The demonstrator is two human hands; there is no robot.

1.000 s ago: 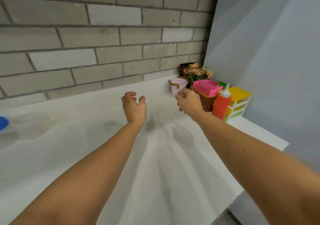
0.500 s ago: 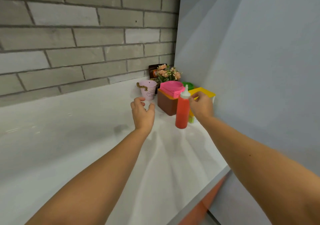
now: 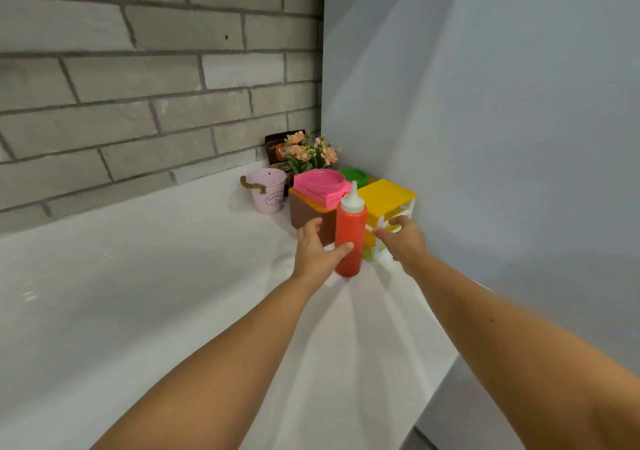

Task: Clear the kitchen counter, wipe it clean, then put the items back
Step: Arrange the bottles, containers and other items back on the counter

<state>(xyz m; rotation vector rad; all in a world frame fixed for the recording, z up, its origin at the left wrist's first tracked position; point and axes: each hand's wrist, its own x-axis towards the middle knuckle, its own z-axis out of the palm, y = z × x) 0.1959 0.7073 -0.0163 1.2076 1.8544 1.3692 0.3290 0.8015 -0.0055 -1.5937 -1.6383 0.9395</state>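
On the white counter (image 3: 173, 293), items are bunched in the far right corner. A red squeeze bottle (image 3: 350, 241) with a white nozzle stands upright at the front of them. My left hand (image 3: 317, 250) is beside it, thumb lying on the bottle's front and fingers stretched toward a brown box (image 3: 304, 214). My right hand (image 3: 401, 238) is to the right of the bottle, with its fingers and thumb curled on the front of a yellow and white drawer unit (image 3: 388, 195).
A pink basket (image 3: 320, 186) lies on the brown box. Left of it stands a pink bucket (image 3: 268, 191) with a rope handle. Behind are flowers (image 3: 310, 153), a brown pouch (image 3: 277, 143) and a green lid (image 3: 353, 175). The grey wall (image 3: 485, 137) bounds the right side.
The view swung right and closer to the corner. My left hand moved from open air to the red bottle. My right hand went from the pink bucket to the drawer unit.
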